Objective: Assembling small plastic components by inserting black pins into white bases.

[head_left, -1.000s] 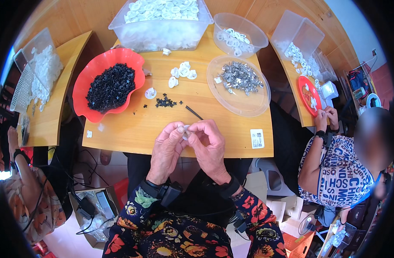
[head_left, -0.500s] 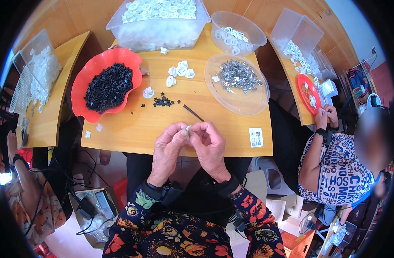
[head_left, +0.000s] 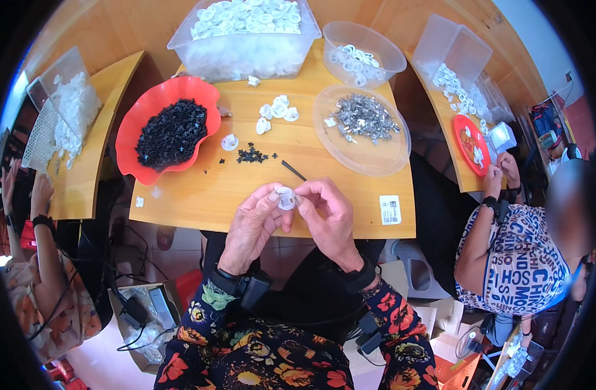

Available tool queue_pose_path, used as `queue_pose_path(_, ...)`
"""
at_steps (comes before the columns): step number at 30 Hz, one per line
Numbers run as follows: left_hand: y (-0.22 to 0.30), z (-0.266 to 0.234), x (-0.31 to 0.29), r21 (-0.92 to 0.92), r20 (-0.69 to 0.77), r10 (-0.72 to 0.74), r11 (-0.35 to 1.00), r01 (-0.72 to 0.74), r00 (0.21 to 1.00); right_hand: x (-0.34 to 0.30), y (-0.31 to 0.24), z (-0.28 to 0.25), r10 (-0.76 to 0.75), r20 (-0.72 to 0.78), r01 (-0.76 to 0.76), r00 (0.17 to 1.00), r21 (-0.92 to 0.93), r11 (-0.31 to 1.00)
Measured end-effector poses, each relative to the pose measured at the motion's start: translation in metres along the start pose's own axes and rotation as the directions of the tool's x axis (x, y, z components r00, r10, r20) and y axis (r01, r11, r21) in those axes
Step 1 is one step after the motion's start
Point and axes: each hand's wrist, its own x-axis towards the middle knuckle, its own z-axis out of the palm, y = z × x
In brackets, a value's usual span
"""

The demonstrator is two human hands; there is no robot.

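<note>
A small round white plastic piece (head_left: 285, 197) is held just above the table's near edge, its flat face turned up. My left hand (head_left: 249, 227) pinches its left side between thumb and fingers. At the opposite edge, the thumb and forefinger of my right hand (head_left: 330, 221) close on it. Just beyond my hands lies a thin black stick (head_left: 293, 170). Farther off are a little heap of black cross-shaped parts (head_left: 252, 154), a single white piece (head_left: 230, 142) and a cluster of white pieces (head_left: 278, 108).
A red wavy bowl (head_left: 210, 114) of black parts stands left. Behind is a clear bin (head_left: 239, 62) of white pieces, beside a round tub (head_left: 395, 62) of white rings. A clear lid (head_left: 330, 146) holds small metal parts. Co-workers sit at tables on both sides.
My hands have parted slightly, and the white piece, mostly covered before, now shows its round face between my fingers. The view has shifted a little. The left co-worker's hands have risen.
</note>
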Motion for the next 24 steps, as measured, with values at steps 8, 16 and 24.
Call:
queue_pose_path(8,0.0,-0.001,0.001,-0.05,-0.038,-0.026,0.998,0.024,0.999,0.014,-0.014,0.001,-0.254,0.103,0.271,0.962,-0.2,0.942)
queue_pose_path(16,-0.002,-0.003,0.001,-0.095,-0.073,-0.024,0.995,0.017,0.997,0.011,-0.006,0.003,-0.346,0.102,0.36,0.933,-0.295,0.885)
queue_pose_path(24,-0.009,0.01,0.0,0.056,-0.211,0.047,0.998,-0.036,0.976,0.003,-0.004,0.003,-0.461,0.135,0.468,0.877,-0.454,0.758)
